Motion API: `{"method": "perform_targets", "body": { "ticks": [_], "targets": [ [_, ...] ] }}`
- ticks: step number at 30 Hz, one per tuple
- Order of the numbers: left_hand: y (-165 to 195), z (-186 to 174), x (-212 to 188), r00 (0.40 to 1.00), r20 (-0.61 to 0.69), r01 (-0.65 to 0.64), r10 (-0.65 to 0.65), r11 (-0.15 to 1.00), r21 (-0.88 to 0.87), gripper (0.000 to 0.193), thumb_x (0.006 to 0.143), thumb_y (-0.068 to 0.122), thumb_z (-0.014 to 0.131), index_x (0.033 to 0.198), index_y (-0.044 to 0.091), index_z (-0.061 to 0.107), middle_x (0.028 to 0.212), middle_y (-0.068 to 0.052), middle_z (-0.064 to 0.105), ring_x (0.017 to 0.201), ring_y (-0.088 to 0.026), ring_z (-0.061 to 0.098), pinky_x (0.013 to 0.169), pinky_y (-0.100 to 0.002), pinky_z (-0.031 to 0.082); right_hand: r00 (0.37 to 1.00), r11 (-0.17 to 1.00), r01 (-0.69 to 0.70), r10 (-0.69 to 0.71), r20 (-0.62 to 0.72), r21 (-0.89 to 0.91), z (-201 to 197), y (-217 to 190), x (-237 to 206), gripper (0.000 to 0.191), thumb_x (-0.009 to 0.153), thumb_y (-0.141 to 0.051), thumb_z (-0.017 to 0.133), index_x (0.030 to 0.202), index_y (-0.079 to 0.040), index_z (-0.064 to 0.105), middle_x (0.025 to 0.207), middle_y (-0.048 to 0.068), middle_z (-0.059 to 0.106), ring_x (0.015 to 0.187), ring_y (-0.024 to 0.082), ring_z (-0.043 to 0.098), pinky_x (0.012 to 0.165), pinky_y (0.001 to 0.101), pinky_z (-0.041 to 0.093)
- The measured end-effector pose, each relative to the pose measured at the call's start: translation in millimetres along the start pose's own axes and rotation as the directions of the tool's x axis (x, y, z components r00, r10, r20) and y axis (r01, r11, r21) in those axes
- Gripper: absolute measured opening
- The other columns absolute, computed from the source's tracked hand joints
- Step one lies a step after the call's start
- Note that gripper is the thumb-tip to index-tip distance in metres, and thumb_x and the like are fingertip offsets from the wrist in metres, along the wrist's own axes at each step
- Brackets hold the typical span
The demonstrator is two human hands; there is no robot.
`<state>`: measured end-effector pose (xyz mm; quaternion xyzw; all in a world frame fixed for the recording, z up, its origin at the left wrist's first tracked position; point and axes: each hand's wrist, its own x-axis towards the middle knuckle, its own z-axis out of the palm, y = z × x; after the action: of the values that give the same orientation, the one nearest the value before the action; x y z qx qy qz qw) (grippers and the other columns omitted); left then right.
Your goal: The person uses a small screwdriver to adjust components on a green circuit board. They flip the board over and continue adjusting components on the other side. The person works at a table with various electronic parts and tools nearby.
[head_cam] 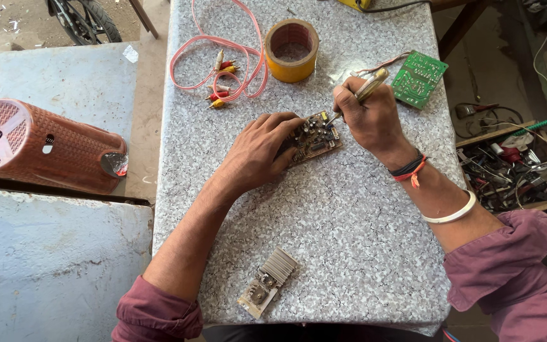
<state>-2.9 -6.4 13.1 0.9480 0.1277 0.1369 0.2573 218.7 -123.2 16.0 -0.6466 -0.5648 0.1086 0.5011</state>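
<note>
Circuit board [314, 138] at the worktop's [349, 240] centre lay pinned under our left hand [262, 149] while our right hand [367, 114], at two o'clock, gripped a screwdriver [363, 93] on it, mid-probing; we judged steady tip placement came next.

Maroon sleeves [514, 266], white bangle [456, 214], wrist threads [409, 171]

Bench [362, 253]: grey speckled top, standing between a pale blue slab on the left and a cluttered tray on the right.
Brown board [314, 140]: flat near the middle of the bench, under the left hand [257, 152] and the tool tip held by the right hand [368, 117].
Green board [419, 78]: right of the far part, wires trailing from it.
Tape roll [292, 49]: yellow, lying flat at the far middle.
Cable [220, 60]: pink, looped, red and yellow plugs, just left of the tape roll.
Heatsink [267, 282]: ribbed metal with a small part, near the front edge, well apart from the rest.
</note>
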Motion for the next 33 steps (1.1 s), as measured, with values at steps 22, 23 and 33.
{"method": "perform_targets", "body": {
  "ticks": [22, 23, 33],
  "targets": [
    [0.2, -0.5, 1.4, 1.000, 0.005, -0.002, 0.002, 1.000, 0.015, 0.058, 0.089, 0.022, 0.072, 0.142, 0.010, 0.055, 0.145, -0.012, 0.055, 0.134, -0.031, 0.051, 0.112, -0.048, 0.040, 0.992, 0.983, 0.123, -0.121, 0.023, -0.136, 0.6, -4.4, 2.1, 0.048, 0.113, -0.035, 0.052, 0.077, -0.004, 0.059, 0.061, 0.005, 0.059, 0.053, 0.020, 0.061, 0.051, 0.0368, 0.045],
    [0.0, -0.4, 1.4, 1.000, 0.003, -0.004, 0.004, 1.000, 0.014, 0.058, 0.089, 0.022, 0.072, 0.142, 0.010, 0.055, 0.146, -0.012, 0.055, 0.134, -0.031, 0.051, 0.112, -0.048, 0.040, 0.992, 0.983, 0.123, -0.120, 0.027, -0.136, 1.7, -4.5, 2.4, 0.049, 0.113, -0.035, 0.052, 0.076, -0.004, 0.058, 0.060, 0.005, 0.058, 0.052, 0.019, 0.060, 0.050, 0.0363, 0.045],
    [0.1, 0.5, 0.6, 0.999, -0.016, -0.028, 0.028, 1.000, 0.004, 0.055, 0.090, 0.022, 0.072, 0.142, 0.012, 0.056, 0.144, -0.010, 0.056, 0.133, -0.031, 0.053, 0.111, -0.048, 0.041, 0.988, 0.973, 0.151, -0.145, 0.049, -0.176, 2.7, -4.9, -1.6, 0.046, 0.113, -0.028, 0.057, 0.075, -0.003, 0.048, 0.056, 0.009, 0.042, 0.048, 0.024, 0.050, 0.049, 0.0409, 0.038]
  ]
}}
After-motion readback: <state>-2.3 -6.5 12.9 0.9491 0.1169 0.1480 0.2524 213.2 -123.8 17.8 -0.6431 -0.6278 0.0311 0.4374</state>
